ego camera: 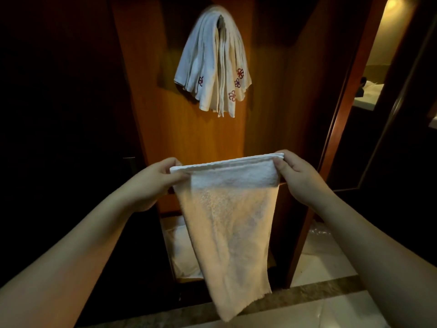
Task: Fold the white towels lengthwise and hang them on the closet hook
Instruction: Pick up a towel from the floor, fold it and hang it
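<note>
Two hands, the left hand [153,178] and right hand [295,176], pinch the top corners of a folded white towel [227,209] hanging long-axis down, well below the closet hook [221,18] already draped with embroidered towels [212,67] straight ahead and above

A closet hook [220,18] carries several white towels [208,74] draped over it.

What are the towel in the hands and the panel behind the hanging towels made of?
Held towel: likely cotton terry, matte; its nubby looped surface and limp drape suggest it. Closet panel: looks like wood or wood veneer, smooth orange-brown with faint grain and slight sheen. Which one is unclear.
</note>
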`<state>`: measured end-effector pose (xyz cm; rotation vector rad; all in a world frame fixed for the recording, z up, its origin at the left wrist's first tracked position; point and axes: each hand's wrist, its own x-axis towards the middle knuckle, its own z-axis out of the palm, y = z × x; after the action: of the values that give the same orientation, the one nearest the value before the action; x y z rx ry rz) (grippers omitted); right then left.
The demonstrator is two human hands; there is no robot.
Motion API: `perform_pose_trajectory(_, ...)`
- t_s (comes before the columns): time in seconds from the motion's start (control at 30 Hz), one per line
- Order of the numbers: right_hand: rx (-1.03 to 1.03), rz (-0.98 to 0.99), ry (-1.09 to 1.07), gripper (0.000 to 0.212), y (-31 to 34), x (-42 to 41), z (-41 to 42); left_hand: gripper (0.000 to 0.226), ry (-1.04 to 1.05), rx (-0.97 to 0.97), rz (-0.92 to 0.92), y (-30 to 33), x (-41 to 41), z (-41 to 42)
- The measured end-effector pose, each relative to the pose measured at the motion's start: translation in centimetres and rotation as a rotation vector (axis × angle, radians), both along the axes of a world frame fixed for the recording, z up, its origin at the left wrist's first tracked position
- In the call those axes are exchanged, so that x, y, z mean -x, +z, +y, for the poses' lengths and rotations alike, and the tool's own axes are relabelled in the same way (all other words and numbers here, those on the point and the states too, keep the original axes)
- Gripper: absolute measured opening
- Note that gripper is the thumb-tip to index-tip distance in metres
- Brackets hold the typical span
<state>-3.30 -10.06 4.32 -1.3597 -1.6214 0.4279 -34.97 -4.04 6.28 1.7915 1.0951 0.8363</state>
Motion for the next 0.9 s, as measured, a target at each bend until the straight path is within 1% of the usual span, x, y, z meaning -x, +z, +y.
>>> perform_pose_trajectory(0.07, -0.055, 0.038, -0.007, 0.024, 0.1, 0.5, 0.0, 0.018, 0.005, 0.009, -0.225, -0.6, -0.1, -0.1)
perform_pose_trajectory(0.17, -0.142, 0.159, -0.019, 0.022, 0.6, 1.6, 0.1, 0.015, 0.041, -0.021, -0.594, -0.7, -1.2, -0.5)
perform_pose_trajectory(0.23, -0.188, 0.227, -0.017, 0.021, 1.2, 2.2, 0.1, 0.003, 0.016, 0.089, -0.784, -1.0, -1.9, -1.3)
perform_pose_trajectory(0.27, -0.205, 0.256, -0.014, 0.021, 1.3, 2.5, 0.2, 0.017, -0.026, 0.184, -0.822, -1.5, -2.1, -1.6)
perform_pose_trajectory(0.3, -0.214, 0.287, -0.007, 0.021, 1.4, 2.6, 0.1, 0.029, -0.077, 0.289, -0.812, -1.8, -2.4, -2.2)
perform_pose_trajectory(0.37, -0.198, 0.343, 0.015, 0.021, 1.3, 2.6, 0.0, 0.040, -0.109, 0.365, -0.720, -2.0, -2.7, -2.7)
perform_pose_trajectory(0.4, -0.182, 0.365, 0.019, 0.021, 1.2, 2.4, -0.1, 0.042, -0.100, 0.360, -0.702, -2.1, -2.7, -2.6)
perform_pose_trajectory(0.47, -0.132, 0.434, 0.021, 0.021, 0.9, 2.1, -0.2, 0.041, -0.083, 0.351, -0.723, -1.8, -2.7, -2.5)
perform_pose_trajectory(0.53, -0.041, 0.523, 0.066, 0.029, 0.3, 1.6, -0.4, 0.040, -0.059, 0.329, -0.714, -1.6, -3.0, -2.6)
perform_pose_trajectory(0.57, 0.032, 0.601, 0.146, 0.036, -0.3, 1.2, -0.5, 0.039, -0.048, 0.318, -0.695, -1.6, -3.2, -2.7)
perform_pose_trajectory(0.6, 0.138, 0.731, 0.265, 0.045, -1.0, 0.7, -0.6, 0.035, -0.048, 0.302, -0.675, -1.7, -3.5, -2.7)
perform_pose_trajectory(0.67, 0.413, 0.991, 0.494, 0.063, -2.4, 0.3, -1.2, 0.029, -0.058, 0.293, -0.630, -2.0, -3.7, -2.9)
perform_pose_trajectory(0.7, 0.516, 1.079, 0.549, 0.068, -3.1, 0.2, -1.6, 0.030, -0.058, 0.296, -0.609, -2.1, -3.7, -3.1)
perform_pose_trajectory(0.73, 0.576, 1.140, 0.567, 0.070, -4.1, 0.1, -2.0, 0.031, -0.062, 0.295, -0.588, -2.4, -3.6, -3.0)
perform_pose_trajectory(0.83, 0.606, 1.213, 0.543, 0.075, -6.2, 0.2, -3.0, 0.031, -0.080, 0.287, -0.526, -2.7, -3.2, -3.3)
perform_pose_trajectory(0.9, 0.569, 1.229, 0.546, 0.069, -7.0, 0.4, -3.1, 0.029, -0.078, 0.286, -0.502, -2.9, -3.2, -3.3)
